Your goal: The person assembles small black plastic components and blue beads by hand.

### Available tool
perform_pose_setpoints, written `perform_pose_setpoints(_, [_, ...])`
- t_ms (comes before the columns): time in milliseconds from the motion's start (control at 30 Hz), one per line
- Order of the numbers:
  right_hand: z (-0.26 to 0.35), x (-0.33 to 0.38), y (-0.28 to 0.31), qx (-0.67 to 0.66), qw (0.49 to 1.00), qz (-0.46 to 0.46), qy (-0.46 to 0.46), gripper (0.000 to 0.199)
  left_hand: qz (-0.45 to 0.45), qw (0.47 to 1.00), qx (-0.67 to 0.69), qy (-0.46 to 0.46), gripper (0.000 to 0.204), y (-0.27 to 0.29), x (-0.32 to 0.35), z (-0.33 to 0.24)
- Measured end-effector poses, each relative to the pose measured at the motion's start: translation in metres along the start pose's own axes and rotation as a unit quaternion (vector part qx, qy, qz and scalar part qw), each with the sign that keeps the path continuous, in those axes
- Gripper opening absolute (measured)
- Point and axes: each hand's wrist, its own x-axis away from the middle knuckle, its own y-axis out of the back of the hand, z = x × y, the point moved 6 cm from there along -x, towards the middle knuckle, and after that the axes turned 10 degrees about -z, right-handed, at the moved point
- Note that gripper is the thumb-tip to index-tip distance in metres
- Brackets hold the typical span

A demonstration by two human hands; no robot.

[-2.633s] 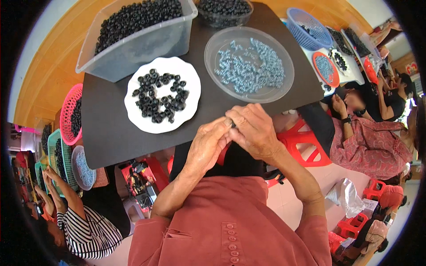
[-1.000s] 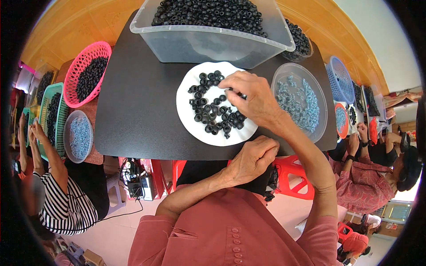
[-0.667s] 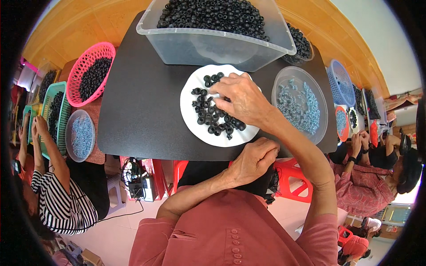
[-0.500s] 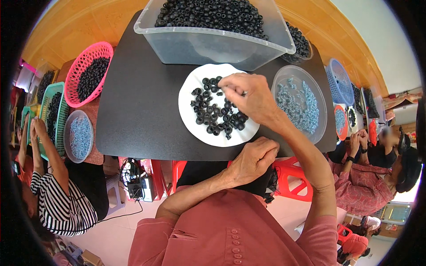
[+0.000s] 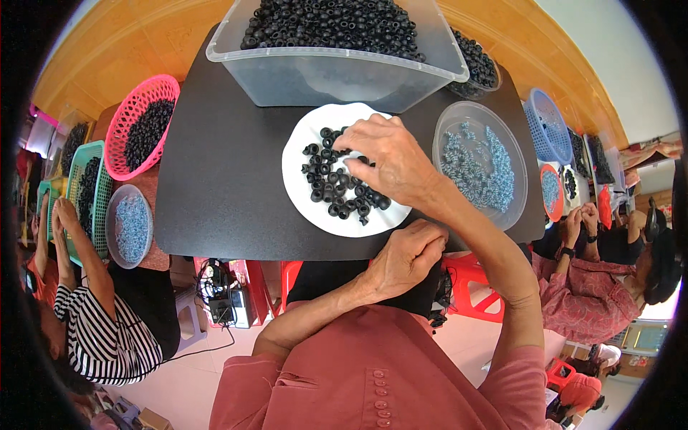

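A white plate [image 5: 308, 208] with a wavy rim holds a scatter of small black ring-shaped parts [image 5: 337, 193]. Over its right half reaches my right hand [image 5: 387, 158], palm down, its thumb apart from the bent fingers at the black parts. No part shows between thumb and fingers. My left hand [image 5: 408, 258] rests at the table's front edge, fingers curled and thumb folded over. Whatever it may hold is hidden. To the right of the plate is a clear round bowl [image 5: 522, 179] of small pale-blue pieces [image 5: 484, 179].
A large clear bin [image 5: 344, 79] heaped with black parts stands at the dark table's [image 5: 215, 193] back. Behind right is a smaller tub [image 5: 473, 64]. At left are a pink basket [image 5: 118, 125], a green basket [image 5: 89, 154] and a bowl [image 5: 132, 226]. People work on both sides.
My right hand has shifted slightly left over the plate, and its thumb and fingers have moved apart from a pinch. My left hand stays put. The whole view has shifted a little.
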Motion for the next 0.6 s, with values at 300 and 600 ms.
perform_pose_setpoints(300, [0.001,0.000,-0.010,0.053,0.998,0.034,0.012,0.019,0.003,1.000,0.002,0.008,0.008,0.000,0.001,-0.001])
perform_pose_setpoints(600, [-0.004,0.022,0.026,-0.016,0.995,-0.102,-0.010,0.014,0.016,0.992,0.041,0.121,0.013,0.000,-0.001,0.003])
